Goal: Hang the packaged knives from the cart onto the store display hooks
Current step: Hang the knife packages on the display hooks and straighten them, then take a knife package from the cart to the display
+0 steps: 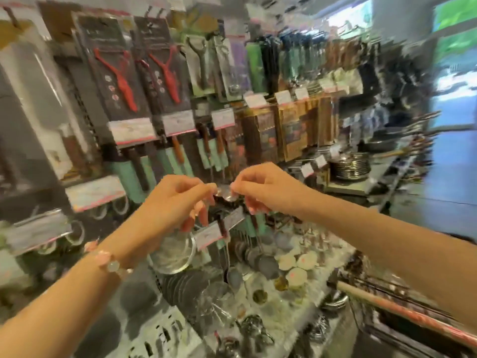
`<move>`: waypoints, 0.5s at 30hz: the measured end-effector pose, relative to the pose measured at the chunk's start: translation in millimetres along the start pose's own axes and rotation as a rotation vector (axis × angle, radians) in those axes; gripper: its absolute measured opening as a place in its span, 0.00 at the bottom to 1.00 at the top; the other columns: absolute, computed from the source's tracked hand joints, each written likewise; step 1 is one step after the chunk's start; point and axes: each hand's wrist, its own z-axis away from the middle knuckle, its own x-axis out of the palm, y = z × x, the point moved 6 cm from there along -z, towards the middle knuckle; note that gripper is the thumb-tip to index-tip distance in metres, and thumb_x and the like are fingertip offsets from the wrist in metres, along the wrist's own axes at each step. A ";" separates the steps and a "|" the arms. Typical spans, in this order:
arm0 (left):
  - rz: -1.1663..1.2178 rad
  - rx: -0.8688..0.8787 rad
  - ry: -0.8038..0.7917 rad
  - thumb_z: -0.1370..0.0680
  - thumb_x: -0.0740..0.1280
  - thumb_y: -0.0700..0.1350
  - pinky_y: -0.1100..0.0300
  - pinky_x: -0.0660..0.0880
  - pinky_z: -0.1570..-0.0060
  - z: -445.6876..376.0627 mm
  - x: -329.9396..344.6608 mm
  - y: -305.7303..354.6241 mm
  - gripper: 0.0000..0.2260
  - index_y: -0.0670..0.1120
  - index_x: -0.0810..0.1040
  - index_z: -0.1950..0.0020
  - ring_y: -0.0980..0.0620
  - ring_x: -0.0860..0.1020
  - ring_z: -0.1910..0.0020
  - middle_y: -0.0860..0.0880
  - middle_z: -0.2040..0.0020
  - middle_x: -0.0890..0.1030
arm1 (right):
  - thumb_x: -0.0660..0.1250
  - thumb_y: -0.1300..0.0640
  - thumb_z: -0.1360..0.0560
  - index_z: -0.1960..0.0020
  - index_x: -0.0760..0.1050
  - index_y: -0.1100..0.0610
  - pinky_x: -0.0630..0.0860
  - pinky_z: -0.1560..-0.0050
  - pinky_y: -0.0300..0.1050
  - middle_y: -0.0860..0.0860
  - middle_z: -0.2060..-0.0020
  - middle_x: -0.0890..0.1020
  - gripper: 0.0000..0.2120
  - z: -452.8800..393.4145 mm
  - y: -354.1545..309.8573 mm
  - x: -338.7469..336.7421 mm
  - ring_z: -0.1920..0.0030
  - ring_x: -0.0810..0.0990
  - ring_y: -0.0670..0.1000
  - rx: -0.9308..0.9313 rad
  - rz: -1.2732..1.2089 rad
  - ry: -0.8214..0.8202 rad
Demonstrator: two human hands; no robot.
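The frame is blurred by motion. My left hand and my right hand meet in front of the display wall, thumbs and forefingers pinched on a small shiny item between them; its kind is unclear. Behind my hands, packaged knives with mint cards and brown handles hang on hooks. Higher up hang dark packages with red tools. The cart's handle shows at the lower right, under my right forearm.
White and pink price tags stick out along the hooks. Round strainers and a glass bowl hang below my hands. Stacked metal plates and pans sit on shelves to the right, beside an aisle with a blue floor.
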 end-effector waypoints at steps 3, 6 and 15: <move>0.057 -0.053 -0.111 0.22 0.64 0.45 0.66 0.63 0.80 -6.1 80.9 3.6 0.15 0.40 0.77 0.67 0.51 0.67 0.81 0.43 0.77 0.75 | 0.60 0.54 0.21 0.56 0.77 0.59 0.67 0.72 0.40 0.53 0.73 0.76 0.12 49.8 46.4 -48.7 0.73 0.71 0.52 0.121 0.026 -0.032; 0.052 -0.063 -0.241 0.21 0.63 0.45 0.66 0.63 0.81 -12.9 157.9 7.8 0.14 0.40 0.77 0.65 0.52 0.66 0.82 0.43 0.76 0.76 | 0.61 0.53 0.21 0.59 0.77 0.57 0.67 0.72 0.40 0.53 0.73 0.77 0.12 93.9 94.3 -94.8 0.73 0.71 0.50 0.213 0.060 -0.012; 0.006 -0.089 -0.603 0.21 0.64 0.47 0.64 0.67 0.78 -39.6 357.4 12.1 0.14 0.38 0.79 0.60 0.52 0.68 0.79 0.44 0.73 0.78 | 0.62 0.55 0.22 0.56 0.77 0.58 0.65 0.75 0.35 0.52 0.73 0.77 0.09 199.5 227.6 -208.8 0.77 0.69 0.45 0.471 0.096 0.170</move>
